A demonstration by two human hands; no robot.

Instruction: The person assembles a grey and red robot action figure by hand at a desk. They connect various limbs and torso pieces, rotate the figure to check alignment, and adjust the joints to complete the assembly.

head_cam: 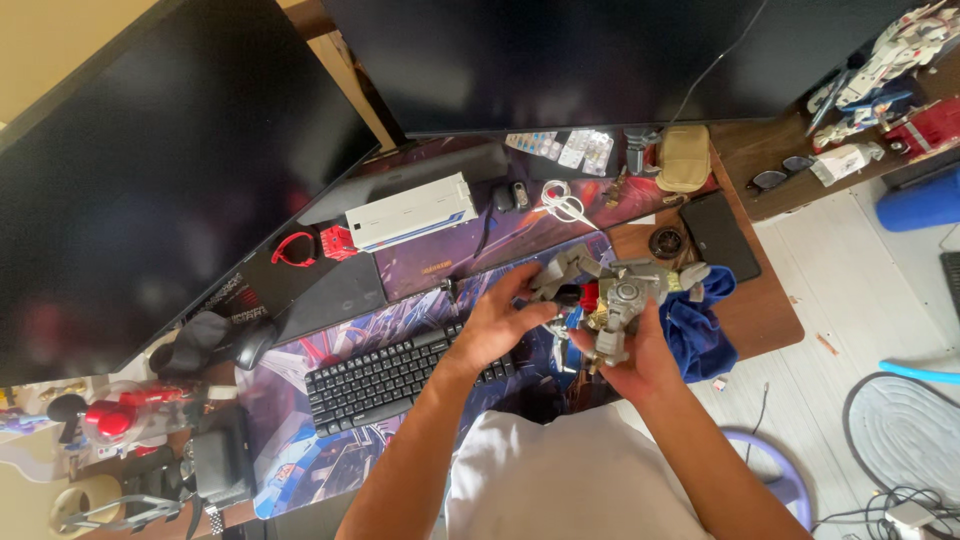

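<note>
- While both hands are raised above the bench, the head view shows a grey robot model held between them, over the blue mat and just past the far right end of the black keyboard.
- The model lies directly between the two hands, so neither has to reach; its long axis runs roughly from the near side to the far side, leaning a little to the left, with a folded grey limb sticking out toward the upper left.
- The right hand sits under and behind the model's lower end, fingers curled around it from below in a firm grasp; this hand carries the weight.
- The left hand comes in from the left side, fingers half closed, thumb and fingertips pinching the grey limb and a dark and red part beside the model's upper body.
- Both hands are thus closed on the same model, the left nearer its upper end, the right nearer its foot.
- A blue cloth lies just right of the model, touching or nearly touching the right hand; I cannot tell which.
- Farther off on the bench sit white scissors, a long white box and a dark tablet, all well apart from the hands.
- Two dark monitors stand along the far edge.
</note>
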